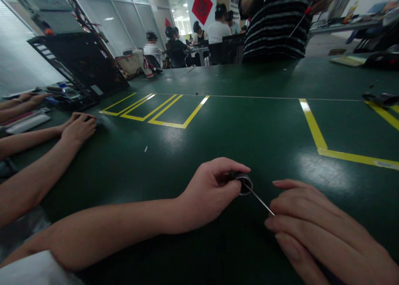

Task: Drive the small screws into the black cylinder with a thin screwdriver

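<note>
Held between the thumb and fingers of my left hand (pixel 208 191) is a short, dark grey metal ring (pixel 251 185), its round opening turned toward the right. My right hand (pixel 324 226) pinches a thin, straight metal rod (pixel 261 201) near the thumb and fingertips. The rod's far end reaches into the opening of the ring; whether it touches the inner wall I cannot tell. My right palm and fingers hide the rod's other end, so its handle, if any, is not visible. Both hands are just above the dark green table (pixel 140 172).
Yellow tape outlines (pixel 166 124) mark the table, with another outline (pixel 349 155) at the right. A co-worker's hands (pixel 79 127) rest on the left side. Opposite stands a person in a striped shirt (pixel 274 25) holding a red-handled screwdriver (pixel 308 11). Dark equipment (pixel 84 64) stands back left.
</note>
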Available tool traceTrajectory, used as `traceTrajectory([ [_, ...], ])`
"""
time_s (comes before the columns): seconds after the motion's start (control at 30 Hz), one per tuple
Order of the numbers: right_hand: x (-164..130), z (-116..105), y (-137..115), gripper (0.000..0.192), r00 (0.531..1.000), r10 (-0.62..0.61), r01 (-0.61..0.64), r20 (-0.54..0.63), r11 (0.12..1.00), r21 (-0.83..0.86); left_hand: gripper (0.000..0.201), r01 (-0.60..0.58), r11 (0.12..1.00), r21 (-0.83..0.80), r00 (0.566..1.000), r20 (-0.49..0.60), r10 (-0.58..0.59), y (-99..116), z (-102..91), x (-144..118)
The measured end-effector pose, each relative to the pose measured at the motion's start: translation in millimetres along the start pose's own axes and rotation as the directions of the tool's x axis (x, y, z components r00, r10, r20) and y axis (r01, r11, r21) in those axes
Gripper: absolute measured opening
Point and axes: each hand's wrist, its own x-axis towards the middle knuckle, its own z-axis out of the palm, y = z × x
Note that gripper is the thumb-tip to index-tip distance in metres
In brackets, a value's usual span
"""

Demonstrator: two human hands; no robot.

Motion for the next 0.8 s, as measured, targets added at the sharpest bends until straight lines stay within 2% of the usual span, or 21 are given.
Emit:
traceTrajectory([
  [0.13, 0.6, 0.7, -0.2, 0.018, 1.0, 0.002, -0.003, 0.021, 1.0, 0.005, 0.027, -0.111, 0.976, 0.187, 0.993, -0.008, 0.115, -2.3, -1.7, 0.8],
  [0.23, 1.4, 1.4, -0.6, 0.018, 1.0, -0.009, 0.009, 0.011, 1.0, 0.002, 0.029, -0.154, 0.955, 0.253, 0.987, -0.01, 0.162, -3.0, -2.2, 1.5],
  [0.6, 2.3, 1.4, -4.5, 0.018, 0.999, -0.032, 0.03, -0.027, 0.998, -0.047, 0.029, -0.205, 0.93, 0.304, 0.976, -0.004, 0.217, -4.7, -0.7, 2.2],
  [0.8, -1.0, 1.9, -2.5, 0.019, 0.999, -0.039, 0.039, -0.001, 0.996, -0.077, 0.028, -0.22, 0.926, 0.306, 0.972, -0.011, 0.235, -7.6, -0.6, 2.5],
])
